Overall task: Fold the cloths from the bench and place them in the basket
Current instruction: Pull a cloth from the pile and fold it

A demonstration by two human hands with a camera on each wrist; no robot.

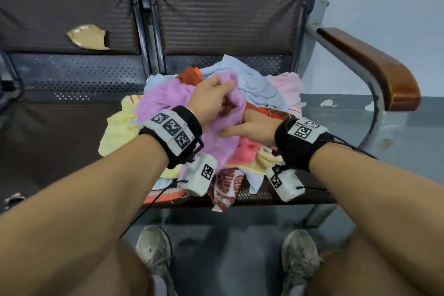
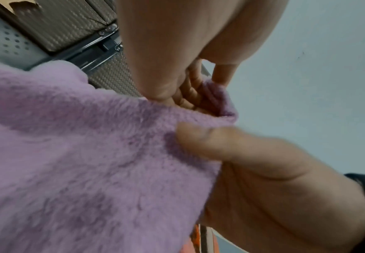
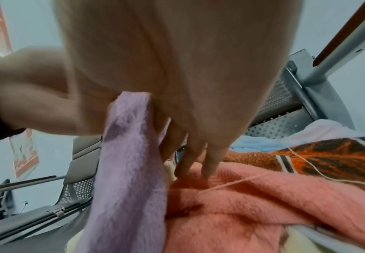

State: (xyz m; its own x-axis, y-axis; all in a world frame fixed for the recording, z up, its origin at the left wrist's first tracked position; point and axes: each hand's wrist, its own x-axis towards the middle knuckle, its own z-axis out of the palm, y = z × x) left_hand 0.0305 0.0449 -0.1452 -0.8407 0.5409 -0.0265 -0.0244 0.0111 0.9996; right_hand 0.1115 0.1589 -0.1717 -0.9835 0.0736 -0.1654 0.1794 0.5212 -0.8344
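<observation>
A heap of cloths lies on the right seat of the bench (image 1: 276, 193). On top is a purple fleece cloth (image 1: 168, 98) (image 2: 68, 154) (image 3: 129, 171). My left hand (image 1: 216, 94) (image 2: 198, 95) grips its far edge with curled fingers. My right hand (image 1: 242, 125) (image 3: 188, 154) pinches the near part: the thumb (image 2: 220, 142) lies on top, and the fingers reach under it onto a coral pink cloth (image 1: 247, 151) (image 3: 263, 205). No basket is in view.
In the heap are a yellow cloth (image 1: 120, 132), a light blue cloth (image 1: 254, 81), a pale pink cloth (image 1: 288, 86) and an orange patterned cloth (image 3: 328, 154). A wooden armrest (image 1: 374, 65) bounds the seat on the right. The left seat (image 1: 60, 132) holds nothing. My shoes (image 1: 153, 247) stand on the grey floor.
</observation>
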